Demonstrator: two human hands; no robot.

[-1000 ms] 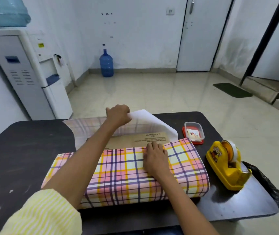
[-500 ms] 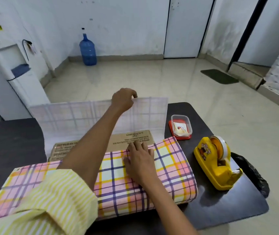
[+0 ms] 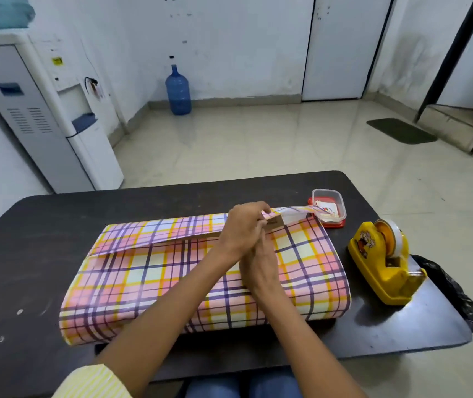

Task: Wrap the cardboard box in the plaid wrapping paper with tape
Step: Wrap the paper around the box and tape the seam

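Note:
The plaid wrapping paper (image 3: pixel 149 277), pink, yellow and purple, covers the cardboard box (image 3: pixel 274 224) lying on the black table (image 3: pixel 42 239). Only a small brown strip of the box shows near the far flap's edge. My left hand (image 3: pixel 243 228) pinches the far flap of paper and holds it down over the near layer. My right hand (image 3: pixel 258 265) lies flat on the near layer, partly under the left hand, pressing the paper on the box top. A yellow tape dispenser (image 3: pixel 384 262) stands to the right of the box.
A small clear container with a red lid (image 3: pixel 330 208) sits at the table's far right, behind the paper's loose corner. A black bag (image 3: pixel 453 291) hangs off the right edge. A water dispenser (image 3: pixel 42 110) and a blue bottle (image 3: pixel 178 91) stand on the floor beyond.
My left hand has pulled the far flap, which stood upright, down over the box top so it overlaps the near layer. The brown box top is now nearly covered. My right hand stayed pressing.

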